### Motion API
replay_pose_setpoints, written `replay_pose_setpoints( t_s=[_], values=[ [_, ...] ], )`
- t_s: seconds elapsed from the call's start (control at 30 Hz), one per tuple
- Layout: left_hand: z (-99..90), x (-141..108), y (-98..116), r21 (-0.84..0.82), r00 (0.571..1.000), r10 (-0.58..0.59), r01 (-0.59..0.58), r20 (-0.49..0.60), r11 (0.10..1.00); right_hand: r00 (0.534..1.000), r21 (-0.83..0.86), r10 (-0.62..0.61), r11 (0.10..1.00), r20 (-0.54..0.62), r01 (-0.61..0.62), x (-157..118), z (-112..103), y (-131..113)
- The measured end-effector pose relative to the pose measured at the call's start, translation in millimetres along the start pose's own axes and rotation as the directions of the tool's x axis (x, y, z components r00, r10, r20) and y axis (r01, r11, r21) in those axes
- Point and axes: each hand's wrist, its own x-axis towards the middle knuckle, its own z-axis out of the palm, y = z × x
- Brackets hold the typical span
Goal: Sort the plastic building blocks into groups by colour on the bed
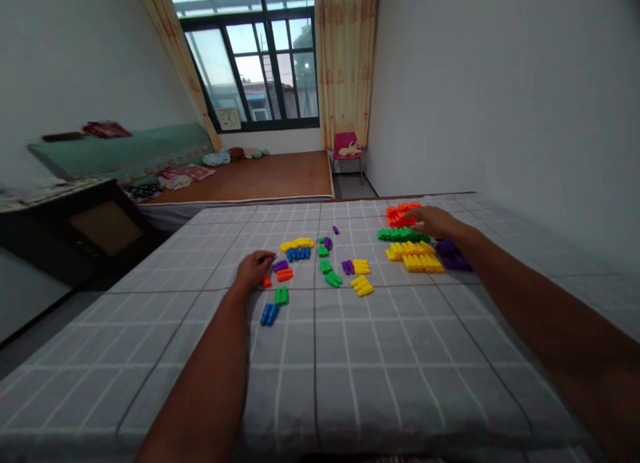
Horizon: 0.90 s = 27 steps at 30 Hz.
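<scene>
My left hand (256, 268) rests at the left side of the blocks, its fingers curled beside a purple piece (280, 266) and a small orange piece (267, 282); what its fingertips hold, if anything, is hidden. My right hand (427, 219) reaches to the orange pile (400, 214) at the back right, fingers over its right edge; its grip is unclear. In front of that pile lie a green row (400, 234), yellow rows (415, 256) and dark purple blocks (453, 255). Blue blocks (299, 253), green blocks (330, 274) and yellow blocks (362, 286) lie in the middle.
The blocks lie on a grey checked cloth (350, 376). Beyond it is a low brown bed platform (280, 175), with a pink chair (346, 145) at its right. A dark cabinet (105, 229) stands at the left, and a white wall (500, 103) runs along the right.
</scene>
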Motion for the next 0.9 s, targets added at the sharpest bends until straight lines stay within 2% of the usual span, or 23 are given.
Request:
replay_pose_setpoints(
  t_s=[0.07,0.1,0.17,0.2,0.27,0.37,0.47,0.53,0.6,0.67,0.73,0.8,0.9],
  values=[
    [2.8,1,-3,0.015,1.0,0.004,-0.003,-0.009,1.0,0.988,0.071,-0.151,0.986,-0.029,0.153,4,5,-49],
    [4.1,1,-4,0.019,1.0,0.008,-0.007,-0.014,1.0,0.965,0.113,-0.261,0.958,-0.023,0.262,7,11,-75],
    [5.9,1,-6,0.02,1.0,0.011,-0.01,-0.02,1.0,0.888,0.137,-0.459,0.879,-0.009,0.456,17,26,-123],
    [6.4,1,-7,0.016,1.0,0.01,-0.01,-0.018,1.0,0.857,0.122,-0.515,0.85,-0.014,0.513,23,34,-143],
    [6.5,0,-8,-0.003,1.0,0.013,-0.013,-0.011,1.0,0.815,0.065,-0.579,0.812,-0.027,0.579,37,48,-174],
    [5.7,-1,-7,-0.046,1.0,0.026,-0.027,-0.013,0.999,0.762,-0.033,-0.648,0.762,-0.013,0.647,56,61,-200],
    [5.6,0,-8,-0.068,1.0,0.021,-0.023,-0.021,0.997,0.716,-0.105,-0.696,0.71,0.046,0.697,64,65,-215],
    [5.8,2,-9,-0.063,1.0,0.024,-0.025,-0.018,0.998,0.725,-0.096,-0.688,0.72,0.038,0.688,65,66,-219],
    [6.0,3,-10,-0.054,0.999,0.035,-0.035,-0.013,0.998,0.776,-0.017,-0.631,0.776,-0.018,0.63,63,66,-218],
    [6.0,4,-10,-0.047,0.999,0.038,-0.038,-0.012,0.998,0.853,0.089,-0.519,0.848,-0.059,0.523,61,65,-211],
    [5.9,4,-10,-0.036,0.999,0.035,-0.035,-0.014,0.999,0.913,0.143,-0.407,0.902,-0.033,0.407,59,64,-199],
    [5.6,5,-10,-0.017,0.999,0.035,-0.035,-0.01,0.999,0.934,0.16,-0.354,0.926,0.046,0.343,57,62,-186],
    [5.1,5,-10,0.009,0.999,0.045,-0.045,-0.007,0.999,0.92,0.22,-0.359,0.921,0.156,0.322,55,59,-173]
  ],
)
